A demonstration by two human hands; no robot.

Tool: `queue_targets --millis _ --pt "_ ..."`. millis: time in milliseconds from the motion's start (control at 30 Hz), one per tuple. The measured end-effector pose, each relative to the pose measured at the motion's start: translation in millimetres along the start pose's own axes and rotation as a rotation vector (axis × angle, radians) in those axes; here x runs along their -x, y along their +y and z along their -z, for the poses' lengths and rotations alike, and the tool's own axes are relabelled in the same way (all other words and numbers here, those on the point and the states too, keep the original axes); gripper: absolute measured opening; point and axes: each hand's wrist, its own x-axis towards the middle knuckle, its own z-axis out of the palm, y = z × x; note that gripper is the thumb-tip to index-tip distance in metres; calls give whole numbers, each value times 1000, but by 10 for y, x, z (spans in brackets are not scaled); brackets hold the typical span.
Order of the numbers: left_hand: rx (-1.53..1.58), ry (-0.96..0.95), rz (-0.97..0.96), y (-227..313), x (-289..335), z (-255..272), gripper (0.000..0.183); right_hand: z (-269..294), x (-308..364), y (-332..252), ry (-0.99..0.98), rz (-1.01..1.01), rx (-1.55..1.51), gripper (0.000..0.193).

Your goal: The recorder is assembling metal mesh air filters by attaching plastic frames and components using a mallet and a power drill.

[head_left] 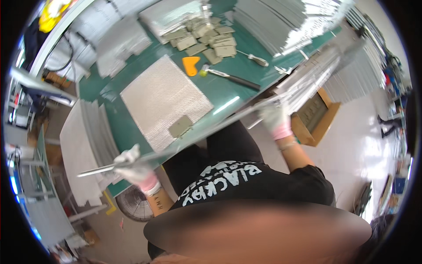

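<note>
— How is the scene lit?
— Bright, even overhead light is seen; a glare streak is thrown on the green table (246, 61), and the pale floor (351, 132) is washed out.
— And sharpness?
— Motion blur is shown at upper right; edges are bent and darkened by the fisheye rim.

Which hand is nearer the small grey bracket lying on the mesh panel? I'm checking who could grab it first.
Left. The left hand grips the long metal strip just below-left of the grey bracket; the right hand holds the strip's other end, farther to the right.
</note>
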Motion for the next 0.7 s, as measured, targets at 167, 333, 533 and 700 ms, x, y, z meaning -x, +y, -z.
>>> queue_targets --millis 167,333,533,700 --pt "-649 -172 135 633 199 269 52 -385 42 -1142 -125 569 -69 21" --pt "-544 -265 264 135 715 216 48 -1706 583 -515 -510 587 50 19" --pt "-1091 -110 68 -91 1082 205 37 -2017 -493 720 -801 -3 309 20" --pt "-888 -203 107 -308 1303 -76 49 -1432 -711 1082 -774 -21 1155 22"
